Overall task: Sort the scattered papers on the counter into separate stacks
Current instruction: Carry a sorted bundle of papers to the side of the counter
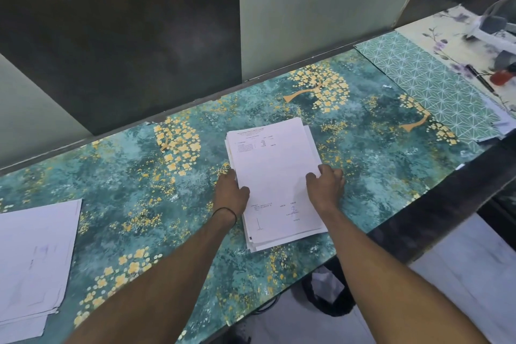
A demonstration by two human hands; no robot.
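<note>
White paper stack (275, 176), head view: lies mid counter (377, 148); sheets likely light, limp, slippery. Left hand (231, 190) and right hand (325, 184) pinch its side edges. Second stack (36, 254) well left of it. Best gripped by long edges.

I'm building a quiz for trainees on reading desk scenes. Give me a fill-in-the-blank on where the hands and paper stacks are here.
1. The number of hands gripping the middle paper stack is ____.
2. The right hand holds that stack's ____ edge.
3. The black band circles the ____ wrist.
4. The other paper stack lies at the ____ end of the counter.

Missing words: two; right; left; left.
</note>
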